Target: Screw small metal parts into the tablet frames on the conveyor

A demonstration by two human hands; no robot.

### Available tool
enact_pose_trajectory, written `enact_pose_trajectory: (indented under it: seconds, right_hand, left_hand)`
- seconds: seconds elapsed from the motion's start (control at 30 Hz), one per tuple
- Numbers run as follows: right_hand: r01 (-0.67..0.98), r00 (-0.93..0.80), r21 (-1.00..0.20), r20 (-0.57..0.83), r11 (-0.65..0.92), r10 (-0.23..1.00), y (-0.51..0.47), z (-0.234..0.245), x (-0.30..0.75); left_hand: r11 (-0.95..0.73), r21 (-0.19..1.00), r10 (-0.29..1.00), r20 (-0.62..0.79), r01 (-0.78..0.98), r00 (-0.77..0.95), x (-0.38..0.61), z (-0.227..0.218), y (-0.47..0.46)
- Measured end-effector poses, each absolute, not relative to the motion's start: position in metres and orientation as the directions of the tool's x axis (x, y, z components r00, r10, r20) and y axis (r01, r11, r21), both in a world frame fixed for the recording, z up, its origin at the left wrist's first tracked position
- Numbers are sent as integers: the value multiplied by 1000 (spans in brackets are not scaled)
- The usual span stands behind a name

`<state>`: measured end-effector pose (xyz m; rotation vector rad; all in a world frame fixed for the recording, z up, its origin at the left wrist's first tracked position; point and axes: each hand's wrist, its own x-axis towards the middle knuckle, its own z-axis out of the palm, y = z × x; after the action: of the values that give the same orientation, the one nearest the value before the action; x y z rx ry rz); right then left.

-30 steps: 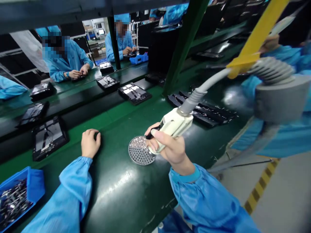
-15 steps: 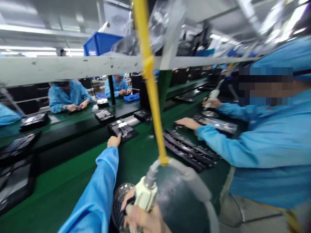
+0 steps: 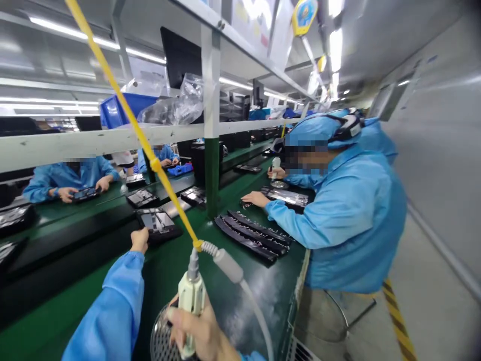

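The cream plastic electric screwdriver (image 3: pixel 191 296) stood nearly upright in the head view, held by the right hand (image 3: pixel 197 328), which was closed around its lower barrel in a firm grip that kept the body steady. Its lower end sat over a round perforated metal tray (image 3: pixel 161 341) at the bottom edge of the view. The tip was hidden behind the fingers, so its contact with the tray could not be told. A grey cable (image 3: pixel 259 316) curved away from the tool's top, and a yellow cord (image 3: pixel 131 120) rose from that join, seeming to take the weight off the wrist. The left hand (image 3: pixel 140 239), curled narrow, lay at the edge of a black device frame (image 3: pixel 160 223) on the green counter (image 3: pixel 63 306); whether it touched the frame could not be told. Rows of long black parts (image 3: pixel 251 235) lay beyond.
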<state>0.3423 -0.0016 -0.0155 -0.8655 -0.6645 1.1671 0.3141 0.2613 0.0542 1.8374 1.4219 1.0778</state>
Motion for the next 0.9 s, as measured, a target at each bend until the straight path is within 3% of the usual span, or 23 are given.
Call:
enact_pose_trajectory:
  seconds: [0.13,0.27,0.37,0.43,0.5,0.6,0.7,0.83,0.9]
  right_hand:
    - [-514,349,-839,-16,177,937,-13,-2,342]
    - [-504,351,-832,49,233,935,-27,9,355]
    - [-453,240,-853,166,261,957,-26,19,361]
    - [-409,237,-860,221,304,946,-26,32,355]
    - [-370,253,-866,254,335,934,-29,47,339]
    - [-340,217,-875,282,343,935,-34,62,302]
    - [-329,182,-889,271,319,945,-39,61,266]
    - [-287,150,-905,282,314,948,-42,46,239]
    - [-277,120,-908,291,314,949,-41,40,234]
  left_hand:
    - [90,945,993,-62,315,-100,223,40,245]
    - [189,975,961,-158,121,-227,110,19,164]
    - [217,976,959,-215,-7,-183,57,-5,74]
    - [270,962,959,-265,36,-102,40,-20,21]
    - [301,928,952,-305,218,-20,31,-26,-16]
    - [167,771,954,-284,615,96,15,-8,-36]
    - [37,484,988,-150,874,41,-16,28,-25]
    - [275,129,945,143,953,-293,-70,59,5]
    - [344,47,936,60,938,-346,-90,54,20]
